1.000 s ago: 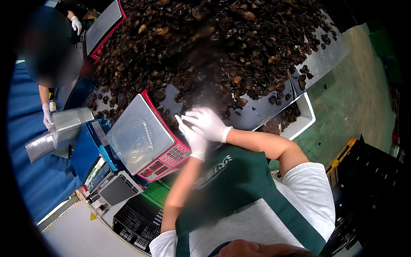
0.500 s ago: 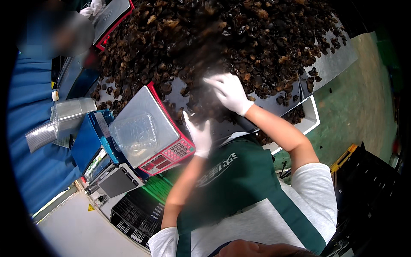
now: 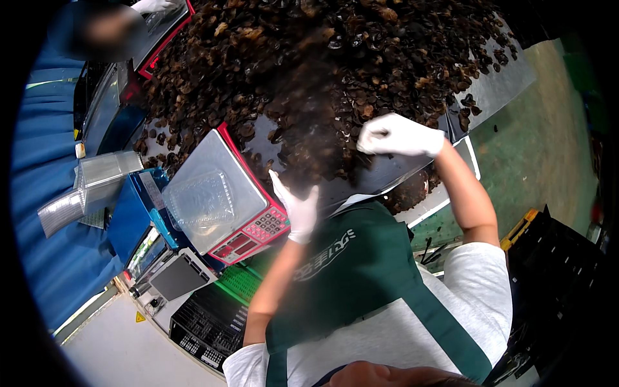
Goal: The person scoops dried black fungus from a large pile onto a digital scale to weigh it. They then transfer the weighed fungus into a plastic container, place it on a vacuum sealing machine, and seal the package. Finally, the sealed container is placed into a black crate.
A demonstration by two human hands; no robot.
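My left hand (image 3: pixel 295 209), in a white glove, is open beside the red-rimmed weighing scale (image 3: pixel 247 177), fingers apart at the near side of a heap of dark brown, crinkled fungus pieces (image 3: pixel 361 45). My right hand (image 3: pixel 396 135), also gloved, has its fingers curled together over the dark sheet at the heap's lower right; whatever they may hold is hidden. A clear plastic tray (image 3: pixel 196 200) lies on the scale's plate. The middle of the picture, around the fungus, is hazy.
Stacked clear plastic containers (image 3: pixel 109 173) stand on the left by a blue device (image 3: pixel 129 209). A co-worker's gloved hand (image 3: pixel 153 6) is at another scale (image 3: pixel 166 35), top left. A white bin (image 3: pixel 472 158) holds fungus at right; black crates (image 3: pixel 548 271) stand at lower right.
My hands, together a second ago, have separated. My right hand rose, then swung rightward and curled its fingers. My left hand opened. The co-worker's hands moved at upper left.
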